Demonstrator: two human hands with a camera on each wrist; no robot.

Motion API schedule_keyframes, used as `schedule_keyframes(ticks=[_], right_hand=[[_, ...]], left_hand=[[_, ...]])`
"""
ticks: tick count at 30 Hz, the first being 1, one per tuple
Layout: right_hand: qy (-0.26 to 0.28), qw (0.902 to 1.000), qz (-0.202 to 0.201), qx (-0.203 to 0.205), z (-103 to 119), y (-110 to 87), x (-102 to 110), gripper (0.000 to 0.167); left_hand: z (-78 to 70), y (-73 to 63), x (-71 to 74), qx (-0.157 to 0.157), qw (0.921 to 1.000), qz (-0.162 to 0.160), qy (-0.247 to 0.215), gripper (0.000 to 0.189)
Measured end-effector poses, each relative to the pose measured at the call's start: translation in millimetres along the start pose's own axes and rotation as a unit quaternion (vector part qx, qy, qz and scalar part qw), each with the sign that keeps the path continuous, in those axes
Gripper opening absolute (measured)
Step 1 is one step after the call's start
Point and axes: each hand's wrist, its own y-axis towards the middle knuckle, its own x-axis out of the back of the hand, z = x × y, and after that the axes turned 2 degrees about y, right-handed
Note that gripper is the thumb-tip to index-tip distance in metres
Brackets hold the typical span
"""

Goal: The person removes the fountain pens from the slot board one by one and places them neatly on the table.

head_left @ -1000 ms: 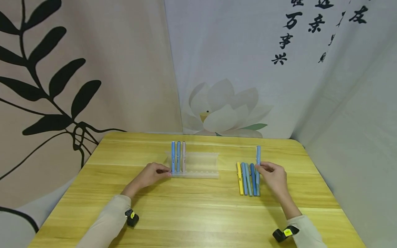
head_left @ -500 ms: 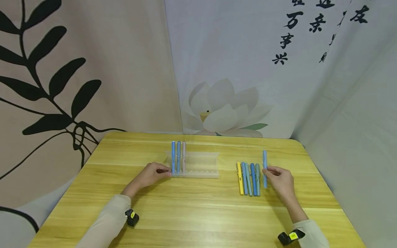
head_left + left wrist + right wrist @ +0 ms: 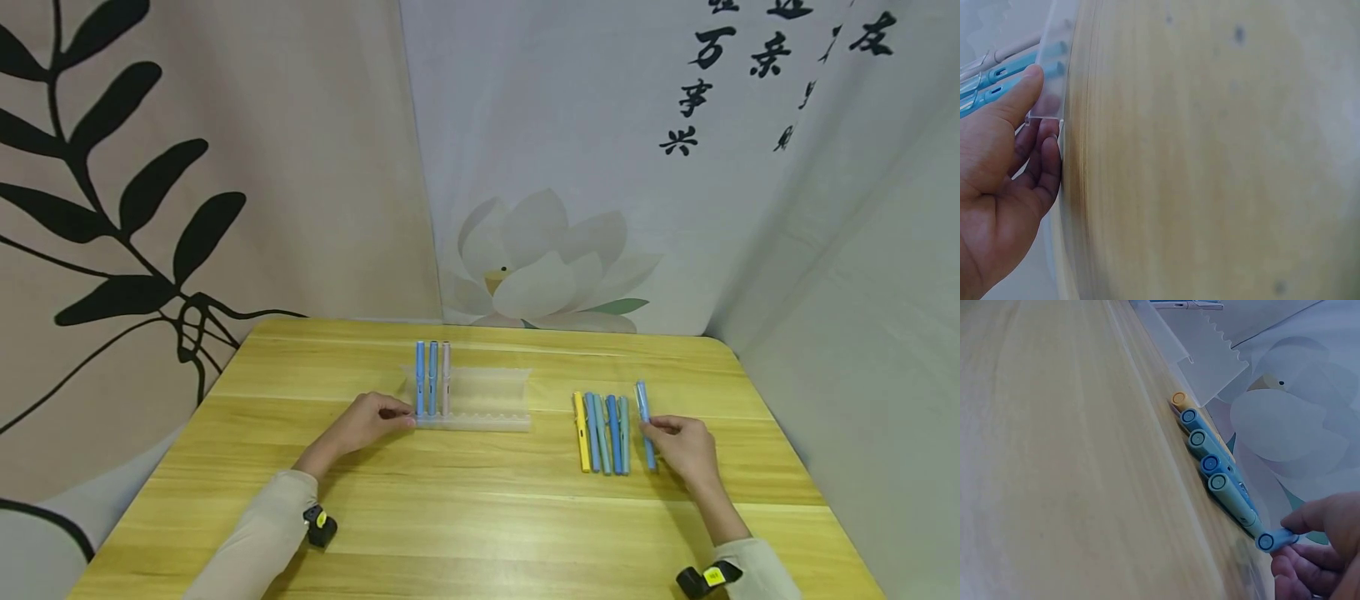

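My left hand [image 3: 375,422] pinches the left end of a clear plastic pen rack [image 3: 491,424], the thumb on top and the other fingers curled at its end. Two blue pens [image 3: 1007,90] and a pale pinkish pen [image 3: 446,379] lean side by side in the rack's left part. On the right, my right hand [image 3: 684,448] holds a light blue pen [image 3: 642,402] between thumb and fingers. Just left of that pen lies a row of several pens: a yellow pen [image 3: 581,433] at its left end, then blue and green ones, with a green pen [image 3: 1229,494] nearest my hand.
The wooden table [image 3: 480,525] carries everything, with bare wood between the rack and the pen row. A cloth backdrop [image 3: 555,125] with a printed lotus and lettering hangs behind its far edge. Both wrists wear small black cameras.
My right hand has moved right and toward me with the light blue pen, from over the row's right end to beside it, and the pen has come lower. The left hand stays on the rack.
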Motion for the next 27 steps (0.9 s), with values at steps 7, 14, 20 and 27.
schedule_keyframes(ticks=[7,14,20,27], right_hand=[[-0.027,0.9994,0.019,-0.004,-1.3,-0.1,1.1,0.04],[-0.051,0.9982,0.03,0.006,-2.3,-0.9,1.8,0.039],[-0.063,0.9975,0.032,0.002,-3.3,0.0,0.9,0.038],[-0.065,0.9972,0.037,-0.002,-3.1,0.3,0.3,0.039]], left_hand=[[0.6,1.0,0.3,-0.002,1.0,-0.002,0.004,0.028],[1.7,0.9,-0.6,-0.001,1.0,-0.003,-0.002,0.027],[0.9,1.0,-1.0,-0.003,1.0,-0.002,-0.003,0.026],[2.1,1.2,-1.1,-0.005,1.0,-0.004,0.001,0.027]])
